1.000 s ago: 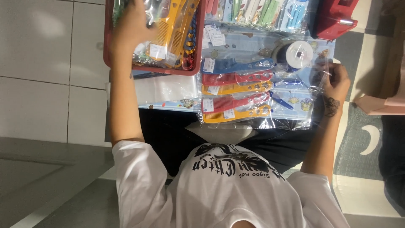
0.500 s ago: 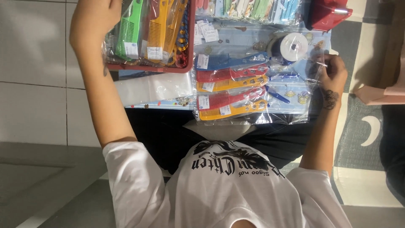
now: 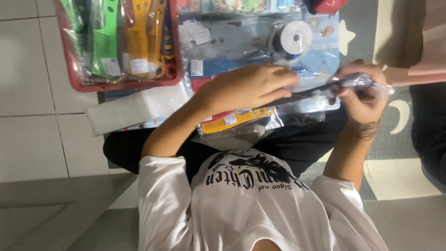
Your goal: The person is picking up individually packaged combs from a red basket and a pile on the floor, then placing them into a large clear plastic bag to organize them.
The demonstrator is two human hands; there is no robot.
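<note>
My left hand (image 3: 246, 86) lies over a clear plastic bag of combs on my lap, its fingers closed on a thin dark comb (image 3: 302, 94) that runs right toward my right hand (image 3: 360, 95). That hand pinches the crumpled open end of the clear bag (image 3: 353, 82). Under my left hand, a yellow comb (image 3: 237, 118) and a bit of a red one show inside the bag; the rest are hidden.
A red tray (image 3: 125, 86) at top left holds green combs (image 3: 104, 46) and yellow combs (image 3: 139, 42). A white stack of bags (image 3: 134, 108) lies below it. A white tape roll (image 3: 296, 37) sits on the blue patterned mat (image 3: 232, 44). Another person's dark leg (image 3: 429, 135) is at right.
My left hand left the red tray and came down right onto the bag of combs, now with a dark comb. My right hand lifted the bag's end. The view shifted.
</note>
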